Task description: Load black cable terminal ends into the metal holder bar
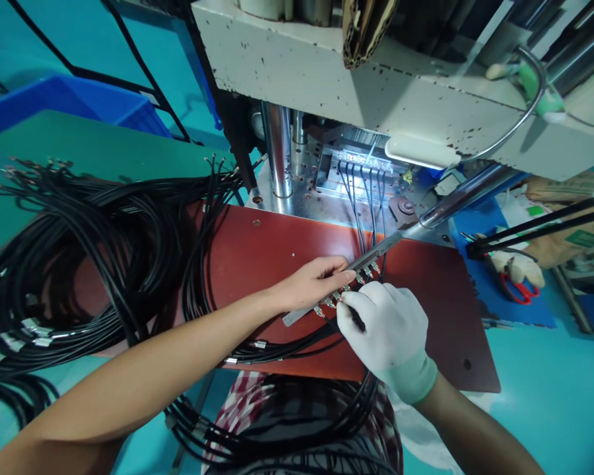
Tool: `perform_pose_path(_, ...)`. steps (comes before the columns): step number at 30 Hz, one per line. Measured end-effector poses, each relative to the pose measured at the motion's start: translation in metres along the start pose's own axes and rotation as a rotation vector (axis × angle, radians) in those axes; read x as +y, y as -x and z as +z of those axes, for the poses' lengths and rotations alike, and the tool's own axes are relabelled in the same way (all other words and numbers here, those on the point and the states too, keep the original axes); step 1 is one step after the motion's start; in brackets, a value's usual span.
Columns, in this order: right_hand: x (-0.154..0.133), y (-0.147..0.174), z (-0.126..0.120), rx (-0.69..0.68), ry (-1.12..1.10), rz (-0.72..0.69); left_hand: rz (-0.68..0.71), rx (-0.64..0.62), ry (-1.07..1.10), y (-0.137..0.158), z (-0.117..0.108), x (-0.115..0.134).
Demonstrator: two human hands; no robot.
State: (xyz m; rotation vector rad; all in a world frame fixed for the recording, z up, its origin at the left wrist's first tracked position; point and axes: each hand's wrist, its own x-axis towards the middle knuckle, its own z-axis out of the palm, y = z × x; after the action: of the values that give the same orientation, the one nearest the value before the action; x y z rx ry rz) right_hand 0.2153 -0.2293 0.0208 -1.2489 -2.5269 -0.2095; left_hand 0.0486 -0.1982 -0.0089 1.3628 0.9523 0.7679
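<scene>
My bare left hand [317,280] grips a narrow metal bar [389,243] that lies slantwise above the reddish-brown board. A row of small metal cable connectors [334,299] sits along the bar's near edge. My right hand [386,326], in a white glove, pinches at one of these connectors; its fingertips hide the exact contact. Black cables [301,344] run from the connectors over the board and down across the lap. Beyond the bar, several thin cables [351,191] lead into a metal mould [327,173] in the machine.
Big coils of black cable [129,244] lie on the left, over a green surface [54,142]. A blue bin [94,99] stands behind. Overhead hangs the machine's pale block [287,66], with a steel column [277,152] below. Red-handled scissors [519,290] lie on the right.
</scene>
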Motion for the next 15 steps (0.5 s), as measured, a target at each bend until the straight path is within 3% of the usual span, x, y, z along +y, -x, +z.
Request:
perform_pose_path(9,-0.002,0.003,0.001,-0.011,-0.01,-0.008,-0.003,-0.01,0.01,0.0,-0.001,-0.001)
perform_pose_path(12,0.022,-0.003,-0.011,-0.034,-0.133,0.075,-0.022,-0.036,0.026,0.0,-0.002,-0.002)
perform_pose_path(15,0.063,-0.019,-0.022,0.045,-0.15,0.117,-0.055,-0.056,0.002,-0.001,-0.002,0.0)
